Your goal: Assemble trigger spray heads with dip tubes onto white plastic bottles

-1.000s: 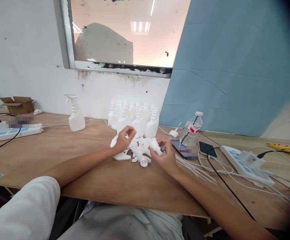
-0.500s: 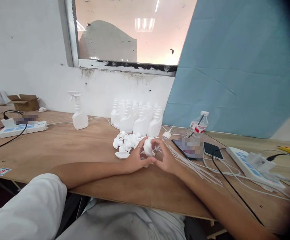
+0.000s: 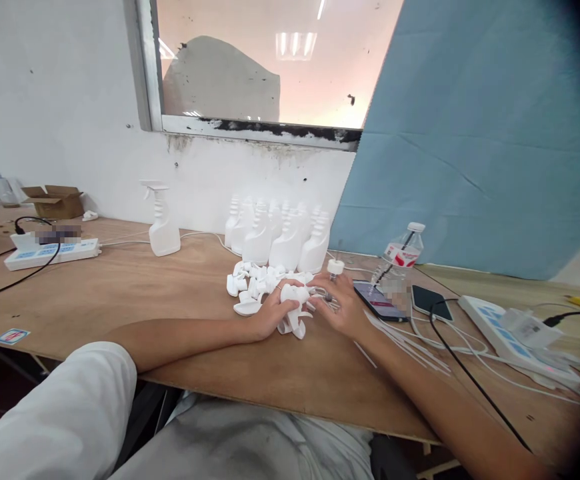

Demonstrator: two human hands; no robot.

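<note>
A white trigger sprayer head (image 3: 294,312) lies low over the wooden surface (image 3: 120,293), just in front of the person, between both hands. The left hand (image 3: 270,312) wraps its fingers (image 3: 290,288) closed around the head's body, with the trigger hanging down below them. The right hand (image 3: 344,308) meets the head's other end with fingers (image 3: 320,293) bent and drawn narrow; whether they actually clasp it cannot be told. Just behind the hands sits a loose pile of sprayer heads (image 3: 250,280), and behind that a cluster of white bottles (image 3: 280,233) stands upright near the wall. A single spray bottle (image 3: 163,223) with its sprayer fitted stands apart to the left. White dip tubes (image 3: 410,340) lie scattered beside the right wrist, near a dark phone (image 3: 377,300) and a water bottle (image 3: 399,261).
</note>
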